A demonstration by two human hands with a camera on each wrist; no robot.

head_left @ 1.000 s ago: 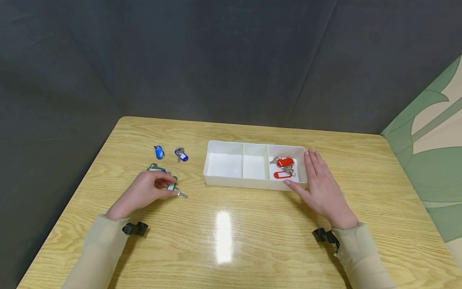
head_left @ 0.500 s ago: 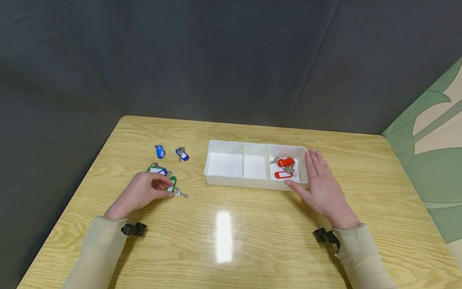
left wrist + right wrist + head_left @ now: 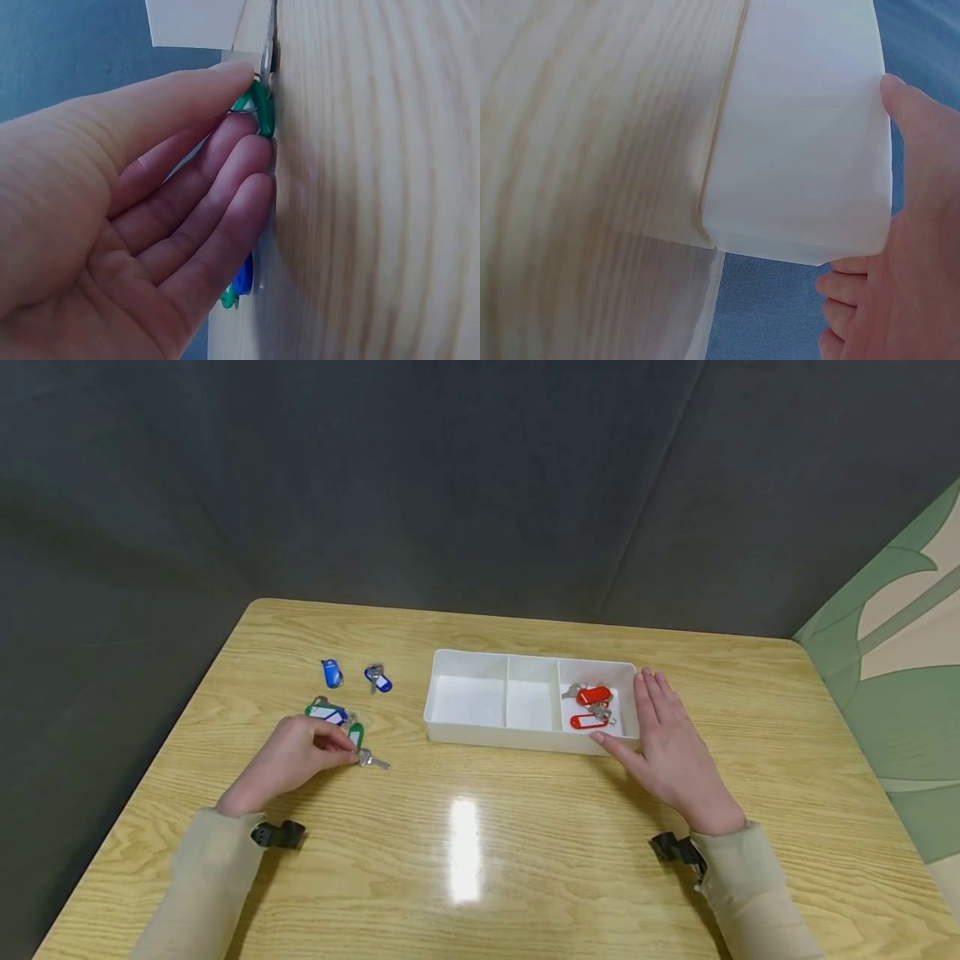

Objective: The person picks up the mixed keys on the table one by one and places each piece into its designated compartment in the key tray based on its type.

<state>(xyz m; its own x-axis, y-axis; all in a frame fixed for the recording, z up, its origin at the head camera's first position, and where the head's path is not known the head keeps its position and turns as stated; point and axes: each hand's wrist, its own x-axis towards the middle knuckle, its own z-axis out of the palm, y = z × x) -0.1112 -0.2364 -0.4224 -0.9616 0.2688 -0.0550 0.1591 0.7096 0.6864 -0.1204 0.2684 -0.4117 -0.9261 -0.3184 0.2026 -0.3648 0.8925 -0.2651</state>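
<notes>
My left hand [image 3: 296, 756] is low over the table at left, its thumb and fingertips pinching a green key tag [image 3: 356, 734] by its ring end. The tag's key [image 3: 375, 760] points right along the wood. In the left wrist view, the green tag [image 3: 264, 109] shows between thumb and fingers. Just behind that hand lie another green key tag [image 3: 311, 711] and a blue one [image 3: 334, 717], overlapping. My right hand [image 3: 675, 760] rests against the white tray [image 3: 495, 737], straight fingers along its right end and thumb at the front rim. Red key tags [image 3: 594, 696] with keys lie in the right compartment.
Two blue key tags, one at far left [image 3: 332, 673] and one with a key on top [image 3: 383, 683], lie behind the left hand. Two thin dividers [image 3: 507, 693] split the tray. A dark curtain [image 3: 450, 485] hangs behind the wooden table's [image 3: 525, 639] back edge.
My left fingers have drawn slightly left along the green tag toward its ring, uncovering more of the tags behind them. The tag has turned a little. My right hand stays against the tray.
</notes>
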